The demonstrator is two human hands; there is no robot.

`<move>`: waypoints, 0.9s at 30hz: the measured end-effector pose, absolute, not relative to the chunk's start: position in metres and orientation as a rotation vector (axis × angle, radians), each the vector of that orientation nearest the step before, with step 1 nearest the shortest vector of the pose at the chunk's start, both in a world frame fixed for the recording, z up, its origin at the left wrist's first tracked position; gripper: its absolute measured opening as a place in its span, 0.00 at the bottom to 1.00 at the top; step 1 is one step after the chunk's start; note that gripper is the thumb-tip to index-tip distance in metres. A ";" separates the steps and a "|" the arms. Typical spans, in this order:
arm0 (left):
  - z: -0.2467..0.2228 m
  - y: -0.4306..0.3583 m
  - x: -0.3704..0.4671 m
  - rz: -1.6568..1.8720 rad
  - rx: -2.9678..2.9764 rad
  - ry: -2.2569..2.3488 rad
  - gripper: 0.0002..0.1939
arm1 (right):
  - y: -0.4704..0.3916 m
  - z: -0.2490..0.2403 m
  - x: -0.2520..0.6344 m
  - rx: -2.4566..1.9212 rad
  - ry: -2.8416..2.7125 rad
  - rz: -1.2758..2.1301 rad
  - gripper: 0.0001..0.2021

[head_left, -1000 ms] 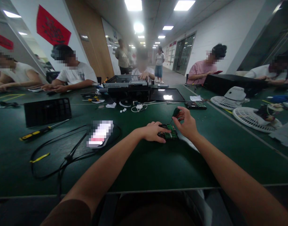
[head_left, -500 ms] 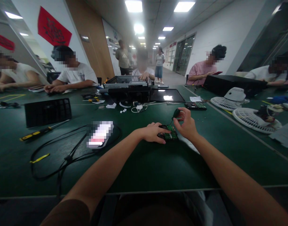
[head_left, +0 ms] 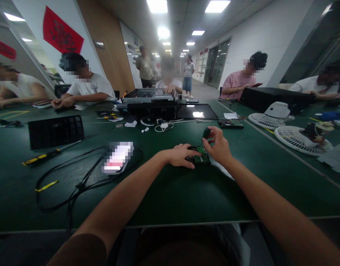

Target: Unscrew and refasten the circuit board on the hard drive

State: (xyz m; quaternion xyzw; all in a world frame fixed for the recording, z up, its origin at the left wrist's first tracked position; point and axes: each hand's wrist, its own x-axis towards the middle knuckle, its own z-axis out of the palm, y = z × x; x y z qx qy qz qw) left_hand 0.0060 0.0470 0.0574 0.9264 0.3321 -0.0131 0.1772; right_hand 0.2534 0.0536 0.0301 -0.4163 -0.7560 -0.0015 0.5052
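Observation:
A small dark-cased device with a green circuit board (head_left: 202, 158) lies on the table in front of me. My left hand (head_left: 181, 155) grips it from the left, thumb along the near edge and fingers over the far side and top. Between the fingertips of my right hand (head_left: 218, 144) is a screwdriver (head_left: 206, 133) with a dark handle. Its thin shaft points down at the board's upper edge; whether the tip sits in a screw is too small to tell. A pale sheet-like thing (head_left: 222, 169) shows under my right wrist.
A phone (head_left: 118, 158), black cable (head_left: 81, 186) and yellow-black screwdriver (head_left: 44, 157) lie left, near a dark panel (head_left: 56, 132). Ahead are a white cable (head_left: 164, 127), another circuit board (head_left: 231, 123) and an opened metal case (head_left: 150, 105). Fan parts (head_left: 300, 140) lie right. Several people sit around.
The screwdriver's handle has tilted slightly to the left, and the fingers of my right hand have shifted a little with it. My left hand stays on the circuit board.

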 end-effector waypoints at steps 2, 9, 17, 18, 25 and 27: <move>0.058 0.049 0.003 -0.050 2.621 0.900 0.39 | 0.053 0.030 0.253 -0.995 -1.808 0.002 0.27; 0.061 0.054 -0.005 -0.023 2.613 0.850 0.45 | 0.056 0.027 0.252 -0.927 -1.805 0.110 0.29; 0.081 0.057 0.007 0.706 2.444 0.852 0.40 | 0.057 0.026 0.255 -0.998 -1.828 0.082 0.30; 0.087 0.057 0.013 0.822 2.432 0.787 0.36 | 0.056 0.026 0.255 -0.997 -1.831 0.082 0.30; 0.106 0.070 0.054 1.123 2.535 0.789 0.17 | 0.050 0.023 0.247 -1.036 -1.741 0.119 0.32; 0.102 0.075 0.060 1.210 2.474 0.822 0.11 | 0.050 0.024 0.247 -1.034 -1.731 0.160 0.32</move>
